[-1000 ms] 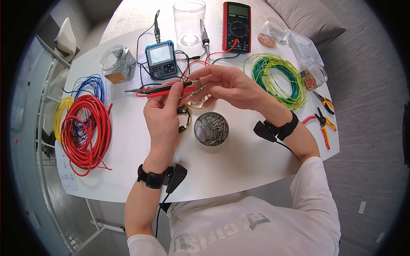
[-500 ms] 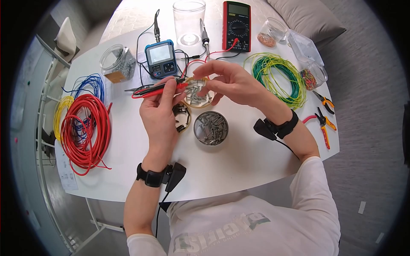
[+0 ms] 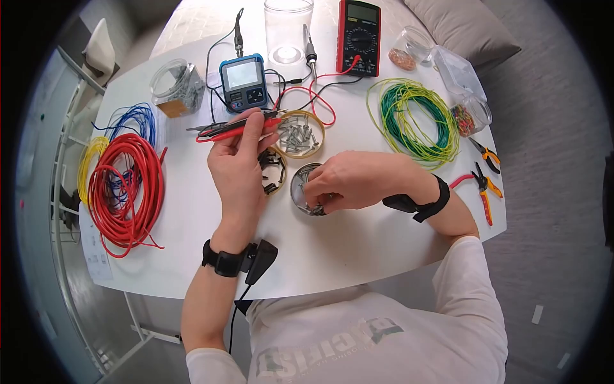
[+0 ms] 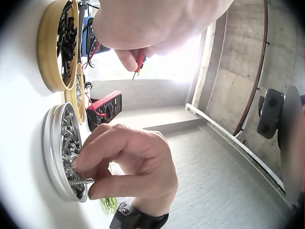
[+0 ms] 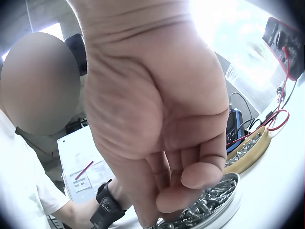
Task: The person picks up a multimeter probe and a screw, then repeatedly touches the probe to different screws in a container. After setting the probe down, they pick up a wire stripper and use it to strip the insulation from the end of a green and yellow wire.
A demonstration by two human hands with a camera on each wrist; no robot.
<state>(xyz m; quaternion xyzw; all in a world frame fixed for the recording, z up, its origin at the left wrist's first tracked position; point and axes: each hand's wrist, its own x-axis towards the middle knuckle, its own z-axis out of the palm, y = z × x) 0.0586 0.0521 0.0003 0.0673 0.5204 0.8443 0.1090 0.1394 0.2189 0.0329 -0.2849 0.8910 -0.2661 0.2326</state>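
My left hand [image 3: 240, 157] grips a red test probe [image 3: 224, 134] and a black test probe [image 3: 235, 125] together, the thumb lying across them. My right hand [image 3: 355, 182] reaches down into a round metal tin [image 4: 51, 152] of grey screws. In the left wrist view, its thumb and forefinger stand apart at the tin's rim, with one screw [image 4: 81, 181] lying between the fingertips. Behind the tin is a yellowish round tray [image 3: 322, 137] of silver screws. A similar tray [image 4: 46, 45] of black screws sits beside it, partly under the left hand in the head view.
A red multimeter [image 3: 359, 38] and a blue handheld meter [image 3: 243, 83] stand at the back, near a soldering iron [image 3: 311, 51]. Coils of red wire [image 3: 125, 192] lie left, green wire [image 3: 419, 121] right. Pliers [image 3: 483, 192] and several clear containers [image 3: 179, 89] are around.
My right hand has come away from the probe tips, passed over the tray of silver screws and lowered into the tin. My left hand keeps the probes, moved slightly left.
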